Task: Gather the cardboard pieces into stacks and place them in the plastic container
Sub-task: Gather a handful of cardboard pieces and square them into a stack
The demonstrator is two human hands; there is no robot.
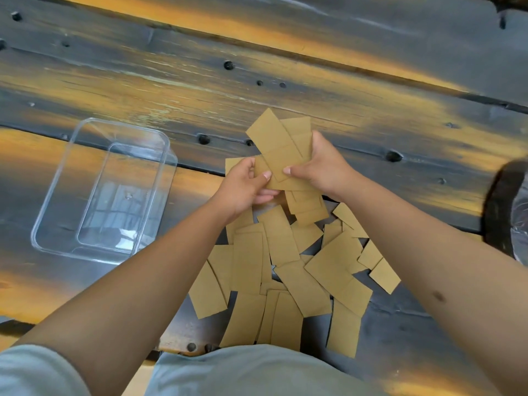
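Observation:
Several brown cardboard pieces [285, 270] lie in a loose overlapping pile on the dark wooden table, close to my body. Above the pile I hold a small uneven bunch of cardboard pieces [281, 147] in both hands. My left hand [243, 187] grips the bunch's lower left edge with thumb on top. My right hand [323, 164] clamps its right side, thumb across the front. The clear plastic container [54, 195] stands empty to the left of the pile, a hand's width from my left forearm.
The table [200, 75] is dark planks with orange streaks and round bolt heads. A dark round object with something shiny inside [505, 207] sits at the right edge. My grey shirt fills the bottom of the view.

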